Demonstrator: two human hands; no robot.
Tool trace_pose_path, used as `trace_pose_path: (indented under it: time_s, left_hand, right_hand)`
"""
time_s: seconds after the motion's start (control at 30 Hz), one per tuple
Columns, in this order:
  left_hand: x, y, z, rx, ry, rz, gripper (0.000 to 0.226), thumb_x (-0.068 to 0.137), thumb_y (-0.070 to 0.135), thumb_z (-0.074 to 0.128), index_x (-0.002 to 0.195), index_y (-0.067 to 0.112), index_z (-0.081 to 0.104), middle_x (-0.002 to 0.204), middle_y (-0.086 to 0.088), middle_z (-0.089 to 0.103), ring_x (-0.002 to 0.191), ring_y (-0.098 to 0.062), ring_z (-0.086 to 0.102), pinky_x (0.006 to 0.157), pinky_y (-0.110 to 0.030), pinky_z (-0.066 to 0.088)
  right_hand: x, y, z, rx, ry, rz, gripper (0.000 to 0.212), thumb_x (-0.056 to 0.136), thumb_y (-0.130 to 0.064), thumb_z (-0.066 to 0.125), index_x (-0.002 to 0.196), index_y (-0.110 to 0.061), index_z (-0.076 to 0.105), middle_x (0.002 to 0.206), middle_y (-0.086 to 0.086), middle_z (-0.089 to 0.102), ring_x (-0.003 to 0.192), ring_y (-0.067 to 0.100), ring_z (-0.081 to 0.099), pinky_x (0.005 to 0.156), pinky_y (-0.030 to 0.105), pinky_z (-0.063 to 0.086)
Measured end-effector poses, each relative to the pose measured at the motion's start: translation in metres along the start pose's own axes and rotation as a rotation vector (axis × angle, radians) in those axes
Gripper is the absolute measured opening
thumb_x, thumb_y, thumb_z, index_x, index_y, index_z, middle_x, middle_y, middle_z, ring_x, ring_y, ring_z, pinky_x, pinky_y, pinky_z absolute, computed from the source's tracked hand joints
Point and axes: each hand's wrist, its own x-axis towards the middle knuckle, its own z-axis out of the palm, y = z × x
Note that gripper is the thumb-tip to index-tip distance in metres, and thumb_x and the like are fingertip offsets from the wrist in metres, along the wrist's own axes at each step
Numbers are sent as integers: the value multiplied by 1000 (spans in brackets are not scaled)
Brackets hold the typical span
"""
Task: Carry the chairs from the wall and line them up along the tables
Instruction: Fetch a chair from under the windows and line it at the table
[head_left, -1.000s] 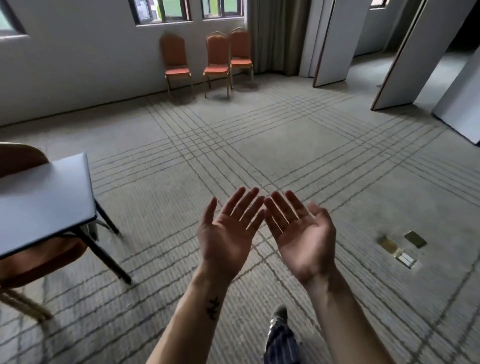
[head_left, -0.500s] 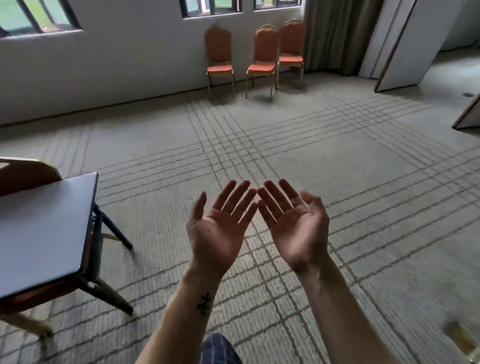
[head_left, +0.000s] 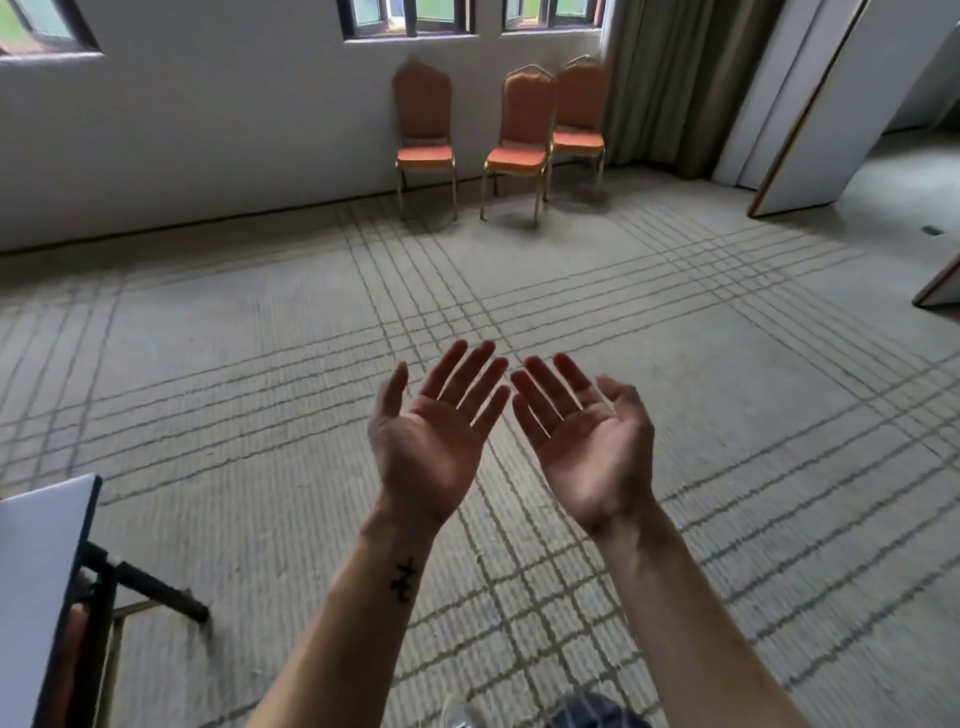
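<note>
Three orange padded chairs with gilt frames stand against the far wall (head_left: 208, 130), under the windows. The left chair (head_left: 425, 140) stands alone. The middle chair (head_left: 519, 145) and right chair (head_left: 579, 124) are close together, the right one set slightly further back, beside the curtain (head_left: 660, 78). All are upright with seats facing into the room.

My left hand (head_left: 434, 431) and right hand (head_left: 587, 441) are held out in front, palms up, fingers straight and spread. Their inner edges are near each other but apart. Both are empty and touch nothing.

The surface (head_left: 36, 561) shows only as a corner at lower left, well apart from the chairs, with lined carpet (head_left: 260, 415) between. Something brown sits beneath it; I cannot tell whether it is a chair.

Judgement: the step in hand is the approach to fetch a chair, and none of these three has been carried yet. The next move calls for crossing the carpet, turning the palms down and gripping one chair by its backrest and seat edge. The left chair stands free of its neighbours, so it is probably the easiest first pick. The other two sit close enough that their legs could catch on lifting.
</note>
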Motion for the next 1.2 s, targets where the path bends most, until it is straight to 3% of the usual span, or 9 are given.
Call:
trace_pose_path:
  time_s: [0.33, 0.73, 0.9, 1.2]
  left_hand:
    - [243, 68, 8, 8, 32, 51, 63, 103, 48, 38, 142, 2, 54, 140, -20, 62, 131, -38, 59, 115, -51, 38]
    - [526, 156, 42, 3, 70, 179, 65, 103, 50, 36, 144, 3, 52, 141, -20, 61, 132, -37, 58, 117, -52, 37]
    - [644, 191, 33, -5, 111, 168, 65, 103, 51, 36, 143, 2, 53, 141, -21, 61, 132, -38, 58, 117, -52, 36]
    - [878, 321, 11, -7, 127, 170, 65, 102, 52, 34, 143, 5, 54, 139, -18, 63, 130, -34, 61, 120, -50, 32]
  right_hand:
    - [257, -21, 67, 30, -28, 51, 41, 101, -33, 41, 126, -6, 60, 125, 19, 70, 112, 35, 70, 102, 45, 48]
    - [561, -64, 164, -1, -152, 156, 42, 101, -29, 42, 130, -4, 58, 128, 22, 68, 114, 36, 69, 100, 45, 50]
    - [684, -59, 186, 22, -110, 171, 41, 102, -29, 40, 125, -3, 61, 125, 22, 69, 112, 37, 70, 103, 46, 48]
    - [928, -43, 293, -78, -90, 139, 43, 103, -31, 37, 129, -5, 60, 128, 20, 69, 113, 34, 70, 101, 44, 49]
